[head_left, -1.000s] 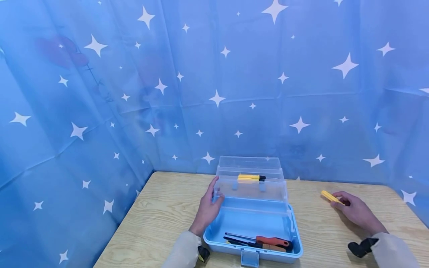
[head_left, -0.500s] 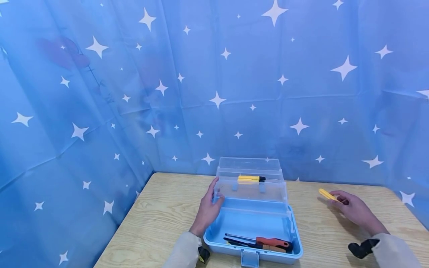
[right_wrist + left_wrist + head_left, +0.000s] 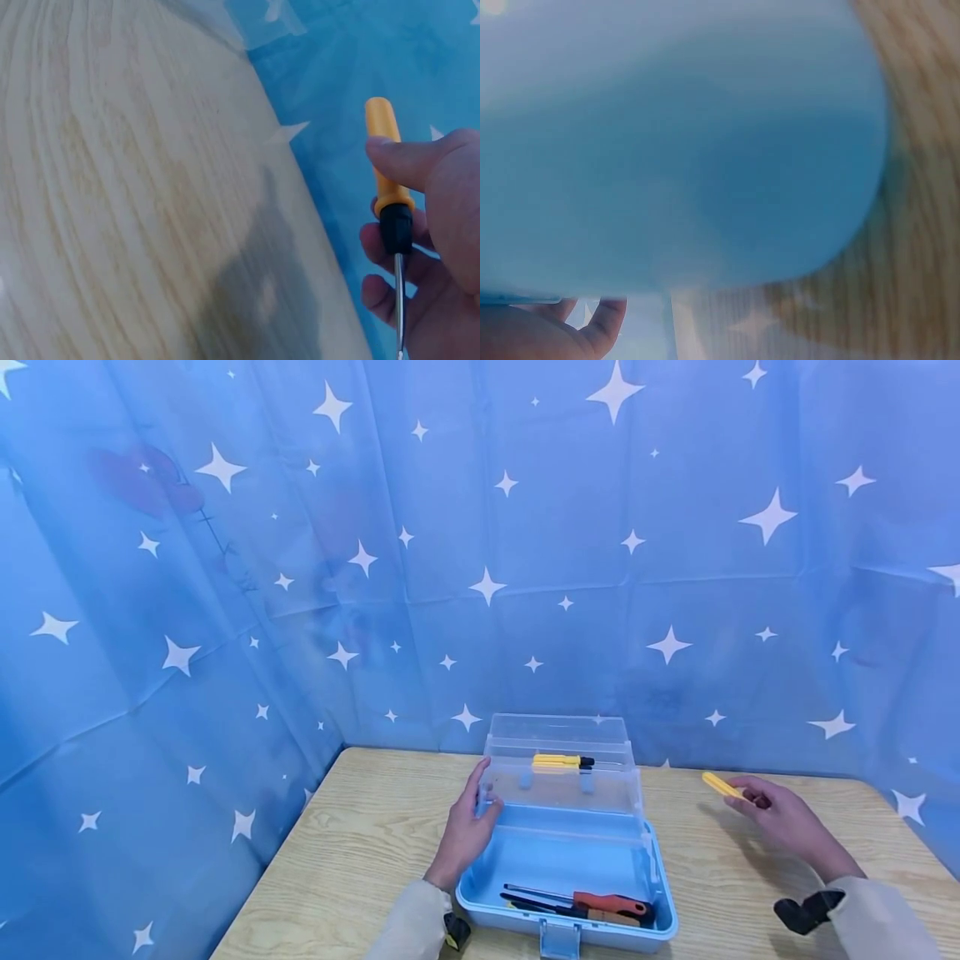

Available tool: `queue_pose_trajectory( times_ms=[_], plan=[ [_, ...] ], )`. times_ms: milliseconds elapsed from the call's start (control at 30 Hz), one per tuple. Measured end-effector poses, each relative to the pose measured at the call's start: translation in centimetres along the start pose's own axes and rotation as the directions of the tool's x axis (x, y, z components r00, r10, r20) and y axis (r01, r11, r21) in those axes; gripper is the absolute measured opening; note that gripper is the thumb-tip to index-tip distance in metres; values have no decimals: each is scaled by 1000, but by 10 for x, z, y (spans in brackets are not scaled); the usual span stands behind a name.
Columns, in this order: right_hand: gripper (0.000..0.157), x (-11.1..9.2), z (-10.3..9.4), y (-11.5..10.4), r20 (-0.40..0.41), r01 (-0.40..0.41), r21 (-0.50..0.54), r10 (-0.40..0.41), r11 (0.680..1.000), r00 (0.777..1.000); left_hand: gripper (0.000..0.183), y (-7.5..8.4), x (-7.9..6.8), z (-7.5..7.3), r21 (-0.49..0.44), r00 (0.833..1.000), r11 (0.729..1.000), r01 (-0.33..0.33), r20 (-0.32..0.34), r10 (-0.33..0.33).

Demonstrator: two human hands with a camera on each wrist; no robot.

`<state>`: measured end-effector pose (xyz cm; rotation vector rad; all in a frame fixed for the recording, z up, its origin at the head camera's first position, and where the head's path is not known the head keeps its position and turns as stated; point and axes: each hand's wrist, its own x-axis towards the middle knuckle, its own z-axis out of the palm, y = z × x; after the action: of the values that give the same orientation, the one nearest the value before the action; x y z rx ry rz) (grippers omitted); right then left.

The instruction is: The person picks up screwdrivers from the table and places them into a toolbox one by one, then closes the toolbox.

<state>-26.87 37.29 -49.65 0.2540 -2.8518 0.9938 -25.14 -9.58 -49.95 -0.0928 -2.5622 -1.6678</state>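
My right hand (image 3: 787, 825) holds a yellow-handled screwdriver (image 3: 386, 180) above the right side of the table. In the right wrist view, its black collar and metal shaft point down past my fingers. My left hand (image 3: 465, 833) grips the left edge of the clear lid (image 3: 558, 789) of a light blue toolbox (image 3: 510, 920), thumb in front. The lid stands open. A red-handled screwdriver (image 3: 609, 902) lies along the front of the box, beside a tool with a brown handle (image 3: 613, 917) and dark shaft. The box's side (image 3: 705, 172) fills most of the left wrist view.
Another yellow-handled screwdriver (image 3: 557, 761) shows at the clear lid. A latch (image 3: 559, 937) hangs at the front of the box. Behind the wooden table (image 3: 352, 827) hangs a blue curtain (image 3: 420, 627) with white stars.
My right hand has lifted slightly and shifted a little left with the yellow-handled screwdriver. My left hand and the toolbox have stayed in place.
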Motion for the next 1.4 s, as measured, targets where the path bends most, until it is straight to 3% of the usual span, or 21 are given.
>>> queue_pose_trajectory(
  times_ms=[700,1400],
  plan=[
    [31,9,-6,-37,-62,128,3,-128,992,990,62,-2,-1,0,-3,1000,1000,-15,1,15],
    [30,24,-15,-90,-32,180,-1,-180,984,983,63,-1,0,0,-7,1000,1000,-7,0,7]
  ],
)
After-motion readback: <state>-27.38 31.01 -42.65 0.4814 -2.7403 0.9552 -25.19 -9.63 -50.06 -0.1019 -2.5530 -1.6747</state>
